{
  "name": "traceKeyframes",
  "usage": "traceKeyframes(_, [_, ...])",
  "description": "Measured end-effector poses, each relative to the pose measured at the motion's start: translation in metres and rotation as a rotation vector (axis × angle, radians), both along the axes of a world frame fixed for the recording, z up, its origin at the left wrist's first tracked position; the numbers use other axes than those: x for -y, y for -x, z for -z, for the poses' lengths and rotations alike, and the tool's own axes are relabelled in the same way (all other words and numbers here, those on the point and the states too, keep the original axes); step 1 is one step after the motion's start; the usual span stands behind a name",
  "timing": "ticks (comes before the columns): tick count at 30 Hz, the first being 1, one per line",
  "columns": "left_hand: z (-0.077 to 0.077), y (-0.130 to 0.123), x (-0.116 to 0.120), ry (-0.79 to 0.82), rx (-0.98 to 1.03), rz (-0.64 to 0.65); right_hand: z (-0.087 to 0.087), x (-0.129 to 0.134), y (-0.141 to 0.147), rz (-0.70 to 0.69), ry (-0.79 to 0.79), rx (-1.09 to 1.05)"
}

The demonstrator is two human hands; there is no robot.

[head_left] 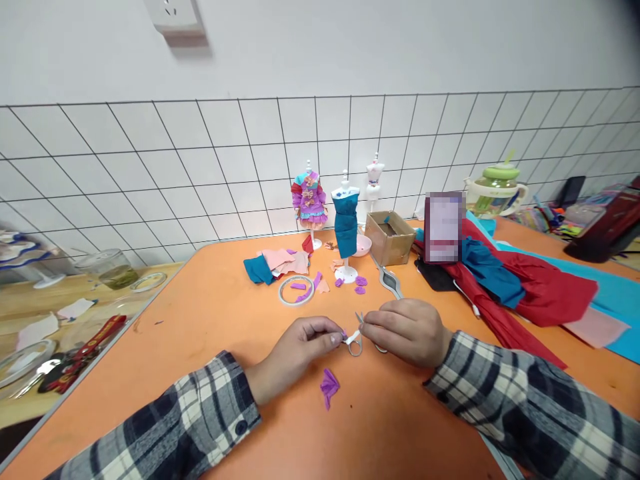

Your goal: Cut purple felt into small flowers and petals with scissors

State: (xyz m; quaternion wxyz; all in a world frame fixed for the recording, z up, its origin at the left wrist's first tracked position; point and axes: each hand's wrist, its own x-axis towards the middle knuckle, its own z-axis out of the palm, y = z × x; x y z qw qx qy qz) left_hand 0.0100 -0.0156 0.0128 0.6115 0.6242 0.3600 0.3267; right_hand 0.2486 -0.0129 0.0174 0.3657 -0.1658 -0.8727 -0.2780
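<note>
My left hand (311, 340) reaches in from the left, thumb and forefinger pinched on a small piece of purple paper (345, 334). A short white strip (353, 337) runs from that piece toward my right hand (407, 330). The fingers of my right hand are closed around small scissors (355, 348); blade tips show above the fingertips and parts of the handle loops below. The fingers hide the middle of the scissors. On the orange table (280, 440), just below the hands, lies a crumpled purple paper piece (329, 387).
Beyond the hands stand a teal-wrapped dress form (345, 223), a purple-dressed form (310, 200) and a cardboard box (393, 247). A tape roll (297, 291) and paper scraps (283, 260) lie left. A phone (444, 227) and red paper (550, 287) are at the right.
</note>
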Motion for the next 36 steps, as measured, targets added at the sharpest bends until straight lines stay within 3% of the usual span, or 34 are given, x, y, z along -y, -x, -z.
traceKeyframes(14, [-0.005,0.0,0.002,-0.064,-0.018,0.035,-0.003,0.001,0.002,0.025,-0.052,0.026])
traceKeyframes(20, [-0.007,0.004,0.003,-0.06,0.06,0.12,-0.003,0.003,0.003,0.038,-0.041,0.06])
traceKeyframes(29, [-0.005,0.001,0.003,-0.035,-0.003,0.066,-0.001,0.005,0.003,-0.008,0.002,0.053])
traceKeyframes(32, [-0.005,0.001,0.002,-0.082,-0.044,0.029,0.003,0.003,0.007,0.027,0.175,-0.04])
traceKeyframes(36, [-0.003,-0.002,0.001,-0.151,-0.146,-0.103,0.003,0.007,0.016,0.076,0.507,-0.373])
